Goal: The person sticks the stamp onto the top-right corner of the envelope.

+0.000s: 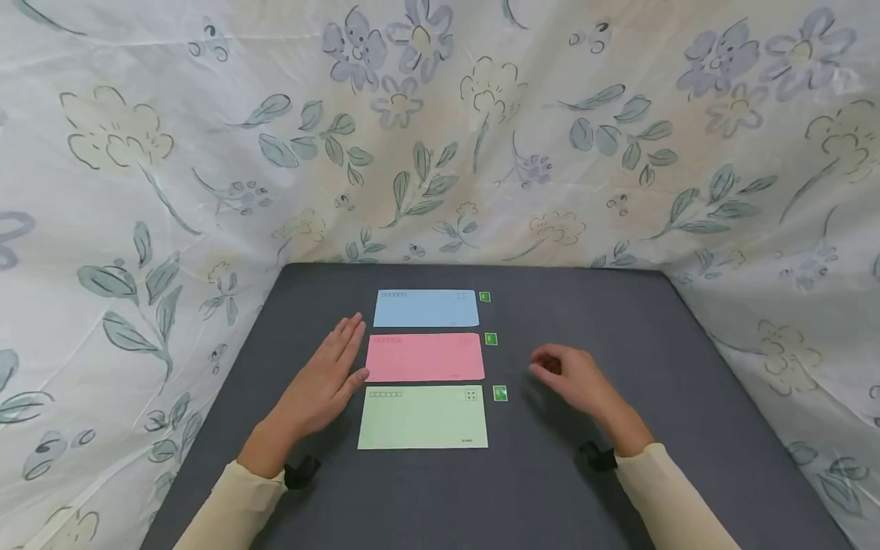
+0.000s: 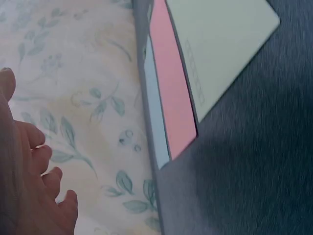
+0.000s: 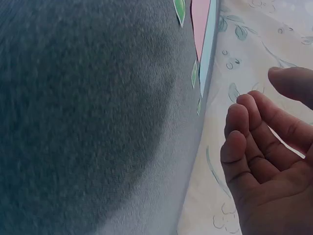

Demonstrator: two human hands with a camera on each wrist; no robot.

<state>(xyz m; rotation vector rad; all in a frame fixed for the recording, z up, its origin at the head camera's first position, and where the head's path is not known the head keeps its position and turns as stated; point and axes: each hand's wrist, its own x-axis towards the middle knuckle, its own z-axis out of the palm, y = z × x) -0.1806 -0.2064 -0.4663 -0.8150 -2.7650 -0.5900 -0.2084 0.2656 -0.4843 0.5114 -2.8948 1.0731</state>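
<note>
Three envelopes lie flat in a column in the head view: a blue envelope (image 1: 425, 308) at the back, a pink envelope (image 1: 425, 357) in the middle and a pale green envelope (image 1: 422, 420) in front. To the right of each is a small green stamp: the back stamp (image 1: 484, 296), the middle stamp (image 1: 491, 338) and the front stamp (image 1: 499, 393). My left hand (image 1: 319, 386), fingers straight, hovers by the left edge of the pink envelope; whether it touches is unclear. Right of the stamps, my right hand (image 1: 577, 382) is raised with fingers loosely bent, holding nothing.
A dark grey table (image 1: 550, 496) carries the envelopes and stamps. Behind it and along both sides hangs a floral curtain (image 1: 440, 191). Each wrist wears a black strap, such as the left strap (image 1: 302, 473).
</note>
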